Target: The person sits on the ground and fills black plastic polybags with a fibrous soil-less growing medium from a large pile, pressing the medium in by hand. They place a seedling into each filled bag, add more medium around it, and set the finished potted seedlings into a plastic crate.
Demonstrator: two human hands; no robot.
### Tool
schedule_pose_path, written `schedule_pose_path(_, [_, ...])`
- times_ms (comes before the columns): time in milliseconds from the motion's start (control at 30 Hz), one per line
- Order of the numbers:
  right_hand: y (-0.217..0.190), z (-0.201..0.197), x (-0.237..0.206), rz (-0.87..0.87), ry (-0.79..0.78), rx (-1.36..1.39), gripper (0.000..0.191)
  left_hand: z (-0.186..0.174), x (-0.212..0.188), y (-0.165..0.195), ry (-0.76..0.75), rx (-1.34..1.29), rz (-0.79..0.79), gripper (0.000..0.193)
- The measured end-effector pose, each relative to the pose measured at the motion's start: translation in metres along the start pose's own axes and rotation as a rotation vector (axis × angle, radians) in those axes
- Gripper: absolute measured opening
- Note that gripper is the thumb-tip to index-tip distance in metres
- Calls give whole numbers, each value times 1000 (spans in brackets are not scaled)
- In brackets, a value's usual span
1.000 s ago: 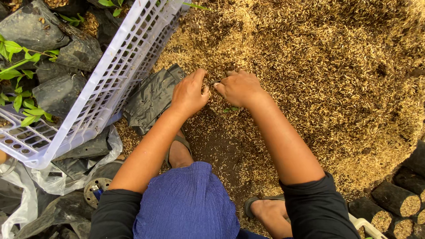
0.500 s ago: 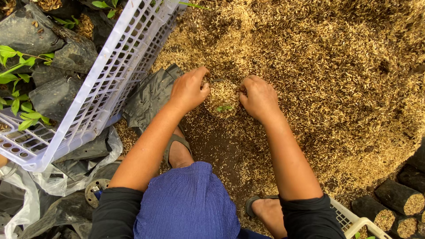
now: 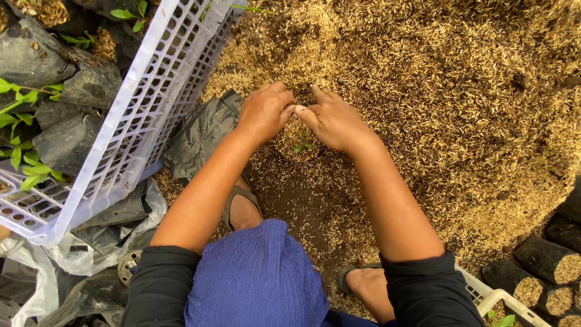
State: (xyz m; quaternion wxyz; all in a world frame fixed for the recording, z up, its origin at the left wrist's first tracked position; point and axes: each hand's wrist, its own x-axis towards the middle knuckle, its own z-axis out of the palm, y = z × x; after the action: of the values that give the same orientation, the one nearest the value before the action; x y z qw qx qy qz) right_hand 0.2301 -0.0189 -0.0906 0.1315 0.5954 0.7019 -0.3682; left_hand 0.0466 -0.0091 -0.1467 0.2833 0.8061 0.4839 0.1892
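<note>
Head view: both hands down in the rice-husk heap (image 3: 423,79), which fills the far and right part of the scene. Left hand (image 3: 264,112) and right hand (image 3: 334,120) meet fingertip to fingertip, curled and cupped around a small mound of husk with a tiny green seedling (image 3: 301,145) at its near edge. Fingers bent and pressing loose husk; neither hand is closed on a solid object.

Handling, judged: husk is light, dry and loose, spills through gaps, so scoop with cupped palms rather than pinch. Seedling looks soft and fragile, thin stem; best supported from below with the husk around its roots, not pulled by the leaves.

Left of the hands lies a crumpled black nursery bag (image 3: 203,136), limp and thin, easy to take by its rim. Far left, a tilted white plastic crate (image 3: 139,115), stiff. Black filled bags with seedlings (image 3: 42,66) behind it. More filled bags (image 3: 544,260) near right. Dark soil patch (image 3: 302,200) between the sandalled feet.
</note>
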Motion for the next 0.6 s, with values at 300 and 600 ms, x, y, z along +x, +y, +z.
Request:
schedule_pose_path(300, [15,2,-36,79,5,219,71,-1,20,11,-220,-130,16,26])
schedule_pose_path(600, [24,35,-27,184,-11,112,65,17,55,41,-488,-13,111,11])
